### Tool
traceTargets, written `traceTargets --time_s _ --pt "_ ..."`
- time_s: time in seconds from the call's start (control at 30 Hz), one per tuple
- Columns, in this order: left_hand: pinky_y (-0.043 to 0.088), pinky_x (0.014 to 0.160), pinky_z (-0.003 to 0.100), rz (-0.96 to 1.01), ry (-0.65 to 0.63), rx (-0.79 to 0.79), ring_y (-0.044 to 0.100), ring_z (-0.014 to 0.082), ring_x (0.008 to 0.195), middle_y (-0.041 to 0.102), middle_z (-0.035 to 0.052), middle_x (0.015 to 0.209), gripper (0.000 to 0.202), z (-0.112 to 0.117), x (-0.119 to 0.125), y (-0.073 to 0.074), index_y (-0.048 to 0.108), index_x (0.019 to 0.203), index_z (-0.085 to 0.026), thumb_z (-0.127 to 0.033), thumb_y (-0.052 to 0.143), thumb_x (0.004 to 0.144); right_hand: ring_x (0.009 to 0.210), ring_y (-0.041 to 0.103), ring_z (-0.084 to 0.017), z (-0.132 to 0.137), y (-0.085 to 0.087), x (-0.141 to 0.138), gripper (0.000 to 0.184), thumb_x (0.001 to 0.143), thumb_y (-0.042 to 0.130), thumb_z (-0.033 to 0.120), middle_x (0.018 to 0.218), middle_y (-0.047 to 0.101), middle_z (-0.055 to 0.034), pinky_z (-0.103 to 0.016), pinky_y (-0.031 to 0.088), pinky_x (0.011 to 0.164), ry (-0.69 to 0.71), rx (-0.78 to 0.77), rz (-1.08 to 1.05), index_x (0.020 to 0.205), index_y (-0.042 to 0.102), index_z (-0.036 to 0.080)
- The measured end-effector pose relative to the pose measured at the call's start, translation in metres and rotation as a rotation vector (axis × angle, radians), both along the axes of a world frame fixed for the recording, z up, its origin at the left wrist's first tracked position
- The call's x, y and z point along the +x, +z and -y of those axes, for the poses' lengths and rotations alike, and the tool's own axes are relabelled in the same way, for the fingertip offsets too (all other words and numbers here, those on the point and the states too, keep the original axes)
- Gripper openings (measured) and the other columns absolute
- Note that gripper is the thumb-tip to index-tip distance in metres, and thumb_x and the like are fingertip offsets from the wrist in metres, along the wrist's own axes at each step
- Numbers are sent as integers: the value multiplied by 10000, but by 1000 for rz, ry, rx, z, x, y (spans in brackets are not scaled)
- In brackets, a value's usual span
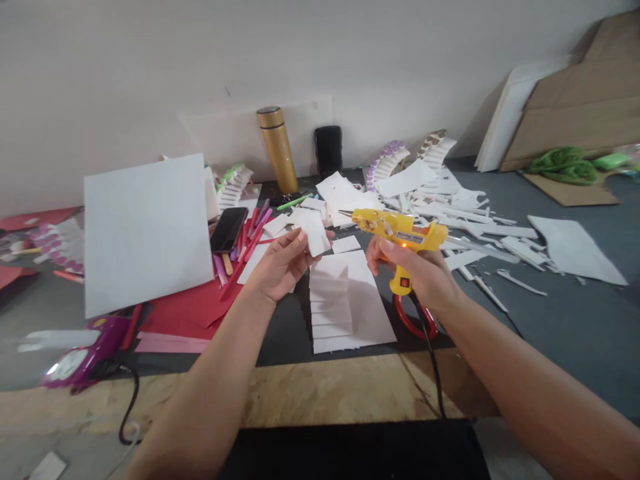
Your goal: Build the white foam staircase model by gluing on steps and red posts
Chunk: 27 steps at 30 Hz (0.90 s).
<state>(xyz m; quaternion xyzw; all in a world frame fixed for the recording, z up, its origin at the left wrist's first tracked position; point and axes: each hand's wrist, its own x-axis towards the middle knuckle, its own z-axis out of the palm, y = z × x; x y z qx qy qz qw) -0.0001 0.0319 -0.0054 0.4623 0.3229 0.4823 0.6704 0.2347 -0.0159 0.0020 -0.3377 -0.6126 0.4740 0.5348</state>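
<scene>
Between the thumb and fingers of my left hand is a small white foam board piece, held up off the table. My right hand grips a yellow hot glue gun by its handle, an orange light glowing on its side. The gun's nozzle points left, toward the white piece, with a gap between them. Below both hands lies a white sheet carrying a row of overlapping white strips laid like steps. Red-handled scissors, partly hidden, rest under the glue gun.
White scraps litter the right side. A gold bottle and a black phone stand and lie behind. A large white board is at left, near a purple glue gun. Cardboard leans at right.
</scene>
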Motion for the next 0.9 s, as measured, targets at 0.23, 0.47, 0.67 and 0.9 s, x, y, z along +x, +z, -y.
traceTargets --time_s 0.23,0.47,0.67,0.9 --pt "552 749 271 -29 -39 118 733 208 942 792 96 1053 378 2 1 -4 800 1004 -191 -470 835 751 697 554 -193 5 2 -4 351 963 577 401 665 578 -31 -370 424 729 20 30 69 668 621 216" --pt "544 987 410 -32 -104 119 742 256 1018 801 85 1021 319 2 4 -8 813 992 -214 -444 825 771 618 533 -183 8 1 -8 358 923 614 446 623 558 -23 -356 416 643 51 -26 15 648 593 217" --pt "550 977 398 -22 -120 115 748 247 1000 804 77 1016 294 2 5 -10 817 1003 -222 -408 831 776 571 516 -166 8 -1 -8 363 915 618 445 595 543 -14 -345 400 608 55 -47 8 640 573 212" --pt "557 816 256 30 -99 71 745 152 809 809 68 916 285 3 5 -12 823 969 -207 -370 867 740 549 492 -150 8 -1 -9 354 919 619 419 588 523 -6 -333 374 573 70 -37 -1 647 568 199"
